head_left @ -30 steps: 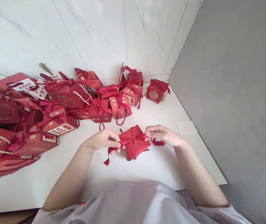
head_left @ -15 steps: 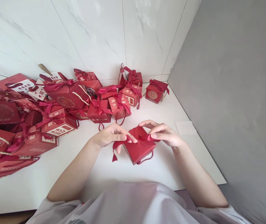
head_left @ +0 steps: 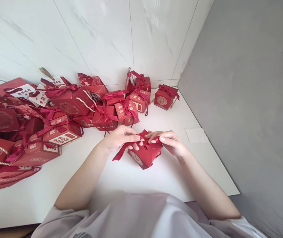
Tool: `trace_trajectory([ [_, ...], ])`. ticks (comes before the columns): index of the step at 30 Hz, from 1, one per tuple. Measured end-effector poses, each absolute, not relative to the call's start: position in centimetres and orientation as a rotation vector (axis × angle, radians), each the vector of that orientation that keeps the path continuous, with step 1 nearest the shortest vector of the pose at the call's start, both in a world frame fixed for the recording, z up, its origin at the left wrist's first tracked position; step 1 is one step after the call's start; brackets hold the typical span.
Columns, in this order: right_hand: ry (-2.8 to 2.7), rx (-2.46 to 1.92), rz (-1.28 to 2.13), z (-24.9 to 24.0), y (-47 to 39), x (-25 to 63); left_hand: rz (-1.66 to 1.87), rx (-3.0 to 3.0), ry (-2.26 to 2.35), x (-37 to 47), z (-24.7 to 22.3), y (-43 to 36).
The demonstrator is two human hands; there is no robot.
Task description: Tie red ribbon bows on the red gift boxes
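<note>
A red gift box [head_left: 147, 153] with a round pale emblem on its side stands on the white table in front of me, its flaps folded together on top. Over its left top edge, my left hand [head_left: 124, 138] pinches a red ribbon [head_left: 121, 151], whose loose tail hangs out to the left. My right hand [head_left: 170, 142] is at the box's right top edge, closed on the ribbon between thumb and fingers. Both hands' fingers come close together above the lid. A dark red cord handle shows at the box's right side, partly hidden.
Many red gift boxes with bows [head_left: 68, 100] crowd the table's left and back. A single box [head_left: 165, 97] stands at the back right, near the tiled wall [head_left: 156, 39]. A white square [head_left: 196, 135] lies by the right edge, beside a grey wall [head_left: 250, 92].
The two hands have come closer together over the lid. The box has turned and tipped slightly, so its round emblem now shows, and the ribbon tail stretches further left.
</note>
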State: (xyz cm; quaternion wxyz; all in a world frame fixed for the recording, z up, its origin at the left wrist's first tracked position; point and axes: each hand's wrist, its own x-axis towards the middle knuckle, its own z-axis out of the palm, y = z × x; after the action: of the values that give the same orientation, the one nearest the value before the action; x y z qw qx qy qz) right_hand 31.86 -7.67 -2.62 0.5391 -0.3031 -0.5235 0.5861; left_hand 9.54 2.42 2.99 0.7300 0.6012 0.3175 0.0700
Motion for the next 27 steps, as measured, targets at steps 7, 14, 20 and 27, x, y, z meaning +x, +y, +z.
trace_trajectory([
  [7,-1.363,-0.943,1.214,-2.2,-7.6,31.3,0.074,1.71,0.803,9.1,4.2,2.3],
  [14,-1.456,-0.992,1.177,-2.4,-7.6,31.0,0.084,1.698,0.799,9.5,4.7,1.2],
  [20,-1.417,-0.974,1.187,-2.7,-7.8,30.5,0.264,1.501,0.849,10.4,2.9,0.7],
  [27,-1.495,-0.941,1.137,-2.6,-8.0,30.2,0.252,1.482,0.791,9.7,2.1,0.8],
])
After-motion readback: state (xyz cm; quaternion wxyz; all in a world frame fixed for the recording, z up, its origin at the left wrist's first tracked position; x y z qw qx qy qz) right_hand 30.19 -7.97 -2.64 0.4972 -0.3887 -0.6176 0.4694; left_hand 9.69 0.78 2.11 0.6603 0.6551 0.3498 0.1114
